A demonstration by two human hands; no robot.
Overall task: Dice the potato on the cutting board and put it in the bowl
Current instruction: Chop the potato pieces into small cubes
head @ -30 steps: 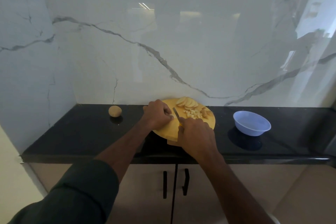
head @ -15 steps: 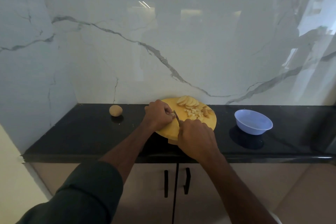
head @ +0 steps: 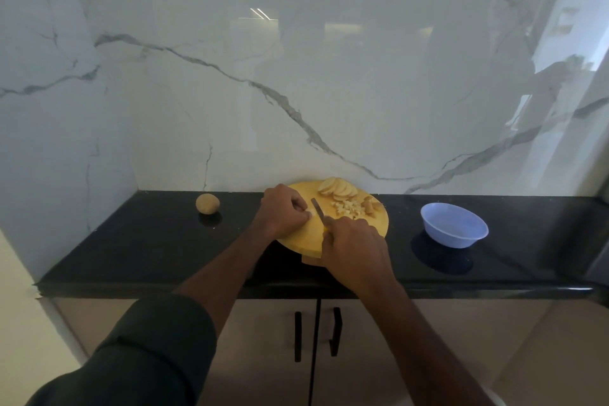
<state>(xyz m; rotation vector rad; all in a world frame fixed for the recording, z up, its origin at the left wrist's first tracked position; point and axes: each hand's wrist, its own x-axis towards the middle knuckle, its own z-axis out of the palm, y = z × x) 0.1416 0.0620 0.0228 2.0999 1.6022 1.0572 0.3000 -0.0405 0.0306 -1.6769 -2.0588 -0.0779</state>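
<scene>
A round wooden cutting board [head: 301, 236] lies on the black counter. Potato slices [head: 337, 189] are fanned at its far edge, and a small heap of diced potato [head: 349, 209] sits to their right. My left hand [head: 283, 212] has its fingers curled over a potato piece that is mostly hidden under them. My right hand [head: 349, 242] grips a knife with a yellow handle, its blade [head: 317, 209] pointing away from me right beside my left fingertips. A light blue bowl [head: 454, 229] stands to the right of the board; it looks empty.
A whole unpeeled potato [head: 207, 203] sits on the counter [head: 148, 241] to the left of the board. A marble wall rises directly behind. Cabinet doors with black handles [head: 316, 334] are below the counter's front edge.
The knife blade has made small moves beside my left fingertips. Both hands stay at the same spot on the board.
</scene>
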